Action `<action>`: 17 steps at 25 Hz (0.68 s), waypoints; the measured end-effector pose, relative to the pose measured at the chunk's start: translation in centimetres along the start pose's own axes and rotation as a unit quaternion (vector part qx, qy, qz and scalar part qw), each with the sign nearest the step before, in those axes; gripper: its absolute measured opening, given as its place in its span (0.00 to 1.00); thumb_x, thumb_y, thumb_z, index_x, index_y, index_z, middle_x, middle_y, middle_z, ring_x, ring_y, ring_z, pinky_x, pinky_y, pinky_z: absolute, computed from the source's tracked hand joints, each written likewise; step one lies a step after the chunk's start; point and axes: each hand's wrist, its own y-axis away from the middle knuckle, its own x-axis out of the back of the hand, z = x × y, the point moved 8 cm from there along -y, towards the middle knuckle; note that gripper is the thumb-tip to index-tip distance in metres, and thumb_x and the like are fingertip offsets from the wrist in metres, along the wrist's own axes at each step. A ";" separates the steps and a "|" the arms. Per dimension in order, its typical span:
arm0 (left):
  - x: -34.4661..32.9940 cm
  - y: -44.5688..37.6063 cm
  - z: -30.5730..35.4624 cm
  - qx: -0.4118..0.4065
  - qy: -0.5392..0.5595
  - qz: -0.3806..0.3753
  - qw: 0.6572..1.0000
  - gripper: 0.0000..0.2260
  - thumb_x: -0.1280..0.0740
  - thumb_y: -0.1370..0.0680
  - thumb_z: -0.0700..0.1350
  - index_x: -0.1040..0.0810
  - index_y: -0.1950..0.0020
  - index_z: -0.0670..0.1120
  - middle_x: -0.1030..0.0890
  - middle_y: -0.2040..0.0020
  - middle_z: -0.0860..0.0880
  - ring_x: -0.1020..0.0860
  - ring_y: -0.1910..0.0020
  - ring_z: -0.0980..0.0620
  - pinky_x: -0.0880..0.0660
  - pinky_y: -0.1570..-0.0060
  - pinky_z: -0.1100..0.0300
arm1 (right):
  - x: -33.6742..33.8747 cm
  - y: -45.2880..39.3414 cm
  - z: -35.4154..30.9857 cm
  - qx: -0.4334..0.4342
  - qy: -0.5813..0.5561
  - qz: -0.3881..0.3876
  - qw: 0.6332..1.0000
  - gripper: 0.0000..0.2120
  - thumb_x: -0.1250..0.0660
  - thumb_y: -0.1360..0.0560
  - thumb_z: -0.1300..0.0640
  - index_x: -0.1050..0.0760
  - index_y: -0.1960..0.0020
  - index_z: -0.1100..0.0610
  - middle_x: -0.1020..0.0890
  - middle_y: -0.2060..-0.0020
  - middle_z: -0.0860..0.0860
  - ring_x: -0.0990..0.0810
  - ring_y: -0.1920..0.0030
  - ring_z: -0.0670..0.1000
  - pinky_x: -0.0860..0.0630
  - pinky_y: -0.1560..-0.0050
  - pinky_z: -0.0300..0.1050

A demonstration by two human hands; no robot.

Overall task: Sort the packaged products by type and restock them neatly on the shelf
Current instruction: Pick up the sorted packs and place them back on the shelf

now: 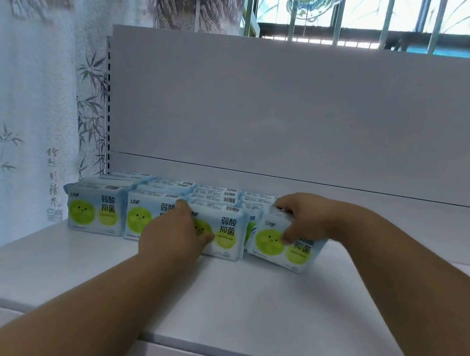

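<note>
White shelf (243,296), flat deck with a white back panel (294,111) behind. Packs stand in rows at the left rear of the deck, four across at the front, more rows behind them with barcode tops showing. All the same type: pale blue wrap, green smiley circles, black characters.

Left hand (175,229) lies flat against the fronts of the second pack (138,219) and third pack (221,232), fingers spread and pressed on them, not closed round either.

Right hand (302,217) grips the fourth pack (284,248) at the right end of the front row, fingers over its top edge, thumb on the front face. That pack is tilted, top leaning back and rightward, just beside the third.

First pack (95,211) stands upright at far left, untouched, well clear of both hands.

Patterned curtain (32,96) hangs left of the shelf; barred window (363,16) above.
</note>
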 end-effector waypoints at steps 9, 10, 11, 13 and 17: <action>2.1 1.7 -0.1 -0.038 0.057 0.047 0.997 0.26 0.31 0.25 0.54 0.36 0.37 0.41 0.28 0.42 0.43 0.25 0.49 0.42 0.29 0.54 0.52 | -1.1 1.2 -4.0 0.007 0.181 0.168 0.969 0.31 0.28 0.31 0.44 0.34 0.31 0.48 0.28 0.40 0.50 0.30 0.39 0.54 0.32 0.38 0.51; 2.6 2.3 0.1 -0.055 0.060 0.045 0.996 0.25 0.31 0.25 0.54 0.36 0.36 0.42 0.28 0.42 0.44 0.25 0.48 0.43 0.29 0.52 0.52 | -0.9 2.1 -4.6 0.002 0.171 0.187 0.967 0.32 0.28 0.30 0.43 0.34 0.30 0.48 0.29 0.38 0.50 0.31 0.38 0.54 0.33 0.37 0.51; 3.2 3.1 0.2 -0.077 0.065 0.040 0.994 0.24 0.32 0.24 0.53 0.36 0.36 0.43 0.28 0.42 0.45 0.26 0.48 0.44 0.28 0.52 0.53 | -0.9 3.3 -5.3 -0.003 0.156 0.207 0.966 0.32 0.28 0.30 0.43 0.35 0.30 0.48 0.29 0.38 0.51 0.31 0.38 0.54 0.32 0.37 0.51; 5.0 4.9 0.3 -0.121 0.090 0.041 0.988 0.21 0.32 0.24 0.53 0.35 0.38 0.47 0.28 0.43 0.48 0.26 0.48 0.48 0.29 0.52 0.56 | -0.9 5.7 -7.8 0.002 0.128 0.241 0.962 0.31 0.29 0.29 0.43 0.34 0.30 0.48 0.30 0.37 0.50 0.31 0.38 0.53 0.32 0.37 0.50; 10.9 9.9 -3.4 -0.176 0.138 0.057 0.973 0.17 0.31 0.24 0.50 0.32 0.39 0.49 0.26 0.44 0.51 0.26 0.45 0.50 0.30 0.51 0.58 | -2.8 10.7 -16.4 0.041 0.074 0.286 0.955 0.27 0.30 0.28 0.45 0.32 0.32 0.48 0.29 0.37 0.50 0.31 0.38 0.53 0.32 0.37 0.50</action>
